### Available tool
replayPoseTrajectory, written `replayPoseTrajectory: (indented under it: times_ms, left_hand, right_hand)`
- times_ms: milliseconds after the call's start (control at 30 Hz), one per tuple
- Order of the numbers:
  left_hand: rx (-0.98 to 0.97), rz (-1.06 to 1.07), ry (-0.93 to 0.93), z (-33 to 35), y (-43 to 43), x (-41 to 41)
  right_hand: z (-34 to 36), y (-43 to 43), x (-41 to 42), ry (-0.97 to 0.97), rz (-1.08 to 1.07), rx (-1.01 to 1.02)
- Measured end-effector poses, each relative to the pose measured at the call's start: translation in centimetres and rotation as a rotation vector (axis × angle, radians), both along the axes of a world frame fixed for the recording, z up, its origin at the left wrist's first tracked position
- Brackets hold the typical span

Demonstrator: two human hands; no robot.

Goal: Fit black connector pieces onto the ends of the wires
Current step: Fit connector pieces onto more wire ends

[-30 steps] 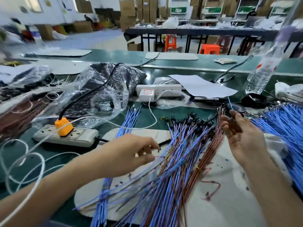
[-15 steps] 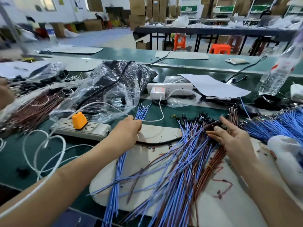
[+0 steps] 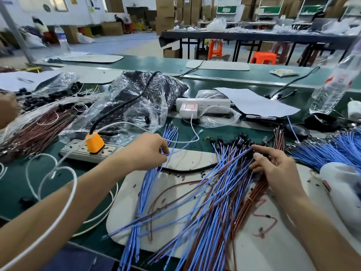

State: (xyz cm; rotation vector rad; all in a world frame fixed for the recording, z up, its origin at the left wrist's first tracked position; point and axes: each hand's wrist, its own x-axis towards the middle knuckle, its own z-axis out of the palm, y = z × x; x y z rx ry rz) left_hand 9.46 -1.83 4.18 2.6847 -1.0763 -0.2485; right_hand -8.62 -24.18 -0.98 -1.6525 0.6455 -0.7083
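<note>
Wire pickup: my left hand (image 3: 148, 151) pinches 1 blue wire (image 3: 181, 148). My right hand (image 3: 273, 167) rests bent-fingered on the fitted wires (image 3: 230, 173), hold unclear. Next, probably: seat 1 black connector (image 3: 242, 138).

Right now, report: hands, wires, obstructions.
Left hand pinches uncapped blue wires. Right hand rests on capped pile. White cable drapes over left forearm.

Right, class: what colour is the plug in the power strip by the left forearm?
The plug is orange; the head view shows it best.
</note>
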Motion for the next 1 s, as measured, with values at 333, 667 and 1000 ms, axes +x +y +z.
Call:
replayPoseTrajectory:
  times_ms: [333,667,1000]
  left_hand:
    - [0.016,-0.162,-0.014,3.0,-0.1,0.0]
    - [-0.193,-0.258,0.288,0.2,-4.0,-4.9]
    - [-0.271,-0.298,0.161,-2.8,-2.2,-5.9]
  right_hand:
    - [-0.1,0.2,0.1,-0.028,-0.02,-0.072]
    - [1.1,4.2,-0.1,0.031,0.547,-0.119]
    - [0.2,4.5,0.7,-0.165,0.454,0.177]
